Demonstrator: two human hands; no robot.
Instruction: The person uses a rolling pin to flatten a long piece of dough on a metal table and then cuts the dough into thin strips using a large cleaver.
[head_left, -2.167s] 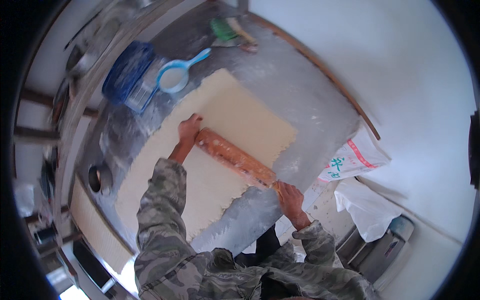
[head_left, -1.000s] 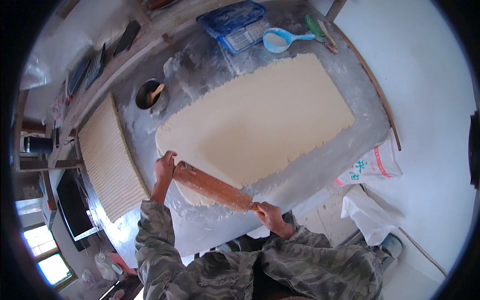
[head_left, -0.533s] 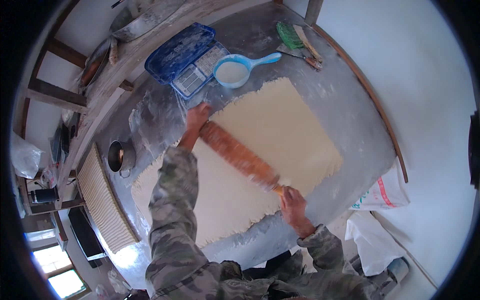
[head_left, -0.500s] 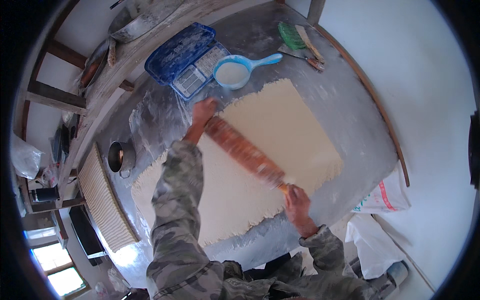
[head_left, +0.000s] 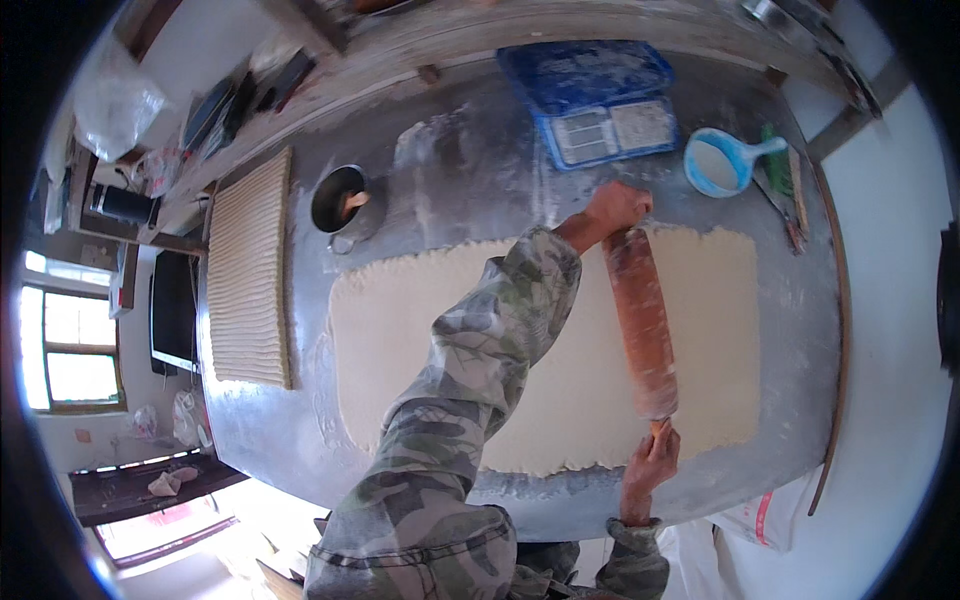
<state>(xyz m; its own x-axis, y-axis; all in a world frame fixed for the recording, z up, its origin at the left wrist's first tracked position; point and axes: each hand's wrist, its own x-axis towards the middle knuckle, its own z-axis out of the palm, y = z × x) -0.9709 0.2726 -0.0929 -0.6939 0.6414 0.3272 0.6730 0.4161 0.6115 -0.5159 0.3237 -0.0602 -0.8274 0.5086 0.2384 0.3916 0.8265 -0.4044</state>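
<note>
A broad, flat sheet of pale dough (head_left: 410, 340) with ragged edges covers the middle of the grey table. Across its right part lies a thick reddish-brown wooden rolling pin (head_left: 642, 325), dusted with flour. My left hand (head_left: 618, 207) is closed round the pin's far handle, which the fingers hide. The near handle is in my right hand (head_left: 652, 462), fingers wrapped round it, close to the dough's front edge. My left forearm, in a camouflage sleeve, passes over the dough and covers part of it.
Behind the dough sit an opened blue scale (head_left: 612, 135) and a light-blue ladle (head_left: 715, 165) of white powder. A green brush (head_left: 780, 165) lies at the far right. On the left stand a metal pot (head_left: 340, 205) and a stack of dough strips (head_left: 250, 280). A wooden shelf (head_left: 420, 60) runs along the back.
My view has turned, so the table's things appear shifted and rotated. Both hands still grip the rolling pin, which now lies nearly straight away from me instead of slanting.
</note>
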